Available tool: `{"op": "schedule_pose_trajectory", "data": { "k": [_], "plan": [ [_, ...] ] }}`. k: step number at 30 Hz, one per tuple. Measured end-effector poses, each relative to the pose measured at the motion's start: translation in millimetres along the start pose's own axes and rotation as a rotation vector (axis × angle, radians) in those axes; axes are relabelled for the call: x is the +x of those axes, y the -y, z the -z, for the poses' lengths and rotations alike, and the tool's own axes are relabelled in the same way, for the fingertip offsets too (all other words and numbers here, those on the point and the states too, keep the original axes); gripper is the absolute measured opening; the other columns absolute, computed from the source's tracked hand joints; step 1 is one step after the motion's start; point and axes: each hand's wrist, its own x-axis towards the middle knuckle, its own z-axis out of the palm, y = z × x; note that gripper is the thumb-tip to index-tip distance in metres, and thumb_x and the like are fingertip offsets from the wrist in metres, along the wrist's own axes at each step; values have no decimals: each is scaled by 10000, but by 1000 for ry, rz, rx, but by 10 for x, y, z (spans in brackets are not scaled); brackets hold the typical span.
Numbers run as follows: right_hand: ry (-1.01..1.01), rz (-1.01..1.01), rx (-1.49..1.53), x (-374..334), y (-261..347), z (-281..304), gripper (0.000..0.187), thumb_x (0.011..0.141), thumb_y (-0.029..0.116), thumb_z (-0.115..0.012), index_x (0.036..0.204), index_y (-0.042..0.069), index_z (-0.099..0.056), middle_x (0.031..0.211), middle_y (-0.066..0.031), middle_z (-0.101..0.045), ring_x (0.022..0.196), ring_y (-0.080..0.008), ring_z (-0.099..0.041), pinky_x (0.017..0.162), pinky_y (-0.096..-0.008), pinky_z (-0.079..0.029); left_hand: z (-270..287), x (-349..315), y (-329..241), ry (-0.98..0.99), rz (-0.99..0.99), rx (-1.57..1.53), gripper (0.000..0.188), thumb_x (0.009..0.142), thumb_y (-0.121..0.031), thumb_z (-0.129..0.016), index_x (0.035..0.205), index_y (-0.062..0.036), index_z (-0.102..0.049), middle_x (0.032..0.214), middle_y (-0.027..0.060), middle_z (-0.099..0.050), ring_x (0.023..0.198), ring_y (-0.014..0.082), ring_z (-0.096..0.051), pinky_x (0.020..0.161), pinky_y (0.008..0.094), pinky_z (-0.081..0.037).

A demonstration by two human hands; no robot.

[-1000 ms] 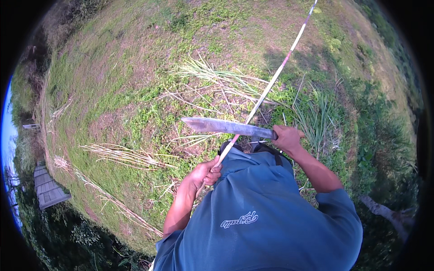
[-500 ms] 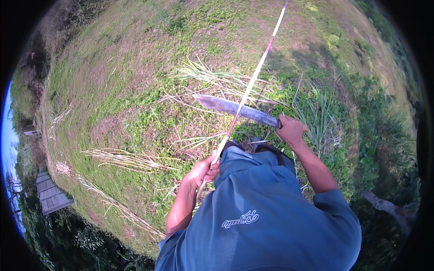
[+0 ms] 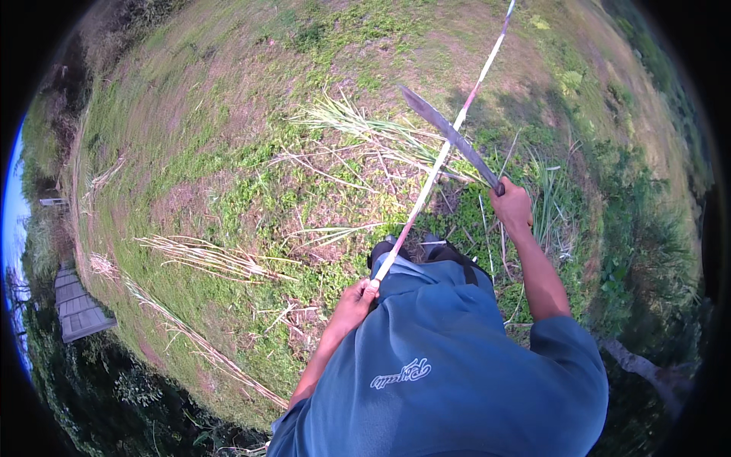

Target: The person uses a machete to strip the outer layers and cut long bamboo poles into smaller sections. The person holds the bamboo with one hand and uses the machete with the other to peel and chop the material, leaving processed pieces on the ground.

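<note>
Slender pale-yellow plant stalk (image 3: pixel 429 183): pinkish-purple bands (image 3: pixel 470 99). Across stalk: curved grey metal machete (image 3: pixel 434 116). Near stalk's lower end: blue cloth shirt (image 3: pixel 472 335), white script (image 3: pixel 400 374).

Bright sunlight floods the grass (image 3: pixel 190 160), washing the pale stalk (image 3: pixel 427 183) almost white! A soft shadow patch (image 3: pixel 525 110) darkens the upper right, the lower-left trees (image 3: pixel 152 388) sink into gloom, and fisheye distortion bends straight edges toward a black rim (image 3: pixel 23 46).
</note>
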Motion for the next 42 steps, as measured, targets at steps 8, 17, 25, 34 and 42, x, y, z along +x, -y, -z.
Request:
{"op": "schedule_pose_trajectory", "data": {
  "k": [8,17,25,34,42],
  "plan": [
    [-70,-240,29,257,97,-223,252,784,318,-655,852,75,-649,786,-166,-682,645,-313,-648,637,-439,-509,64,114,-172,-110,-135,256,369,950,-348,-559,1048,5,-609,680,127,-563,608,210,-513,599,348,-427],
    [119,-312,1336,17,1245,-136,188,868,184,-676,843,6,-623,781,-90,-684,515,-102,-500,501,-239,-421,-285,383,-824,-131,-96,370,325,948,-293,-551,1137,-36,-609,696,176,-570,619,285,-565,627,400,-458],
    [-74,-217,1505,1098,1137,116,103,840,-1,-652,865,-31,-556,785,-176,-664,528,-115,-504,504,-245,-418,59,-8,-201,202,64,12,350,963,-334,-553,1142,-39,-609,824,43,-618,744,119,-543,689,302,-455],
    [-319,-72,378,1105,1035,666,410,866,373,-654,686,13,-578,708,-107,-688,692,-210,-676,550,-365,-459,-9,-305,312,-159,74,165,310,932,-351,-590,989,-54,-656,629,112,-583,550,184,-562,540,346,-441],
    [-72,508,-29,-729,912,343,171,718,218,-664,759,96,-551,625,-103,-578,543,-330,-587,523,-452,-456,-255,320,-376,-520,-286,707,148,900,-232,-607,984,-111,-628,610,122,-585,530,318,-596,475,423,-446]
  ]
}}
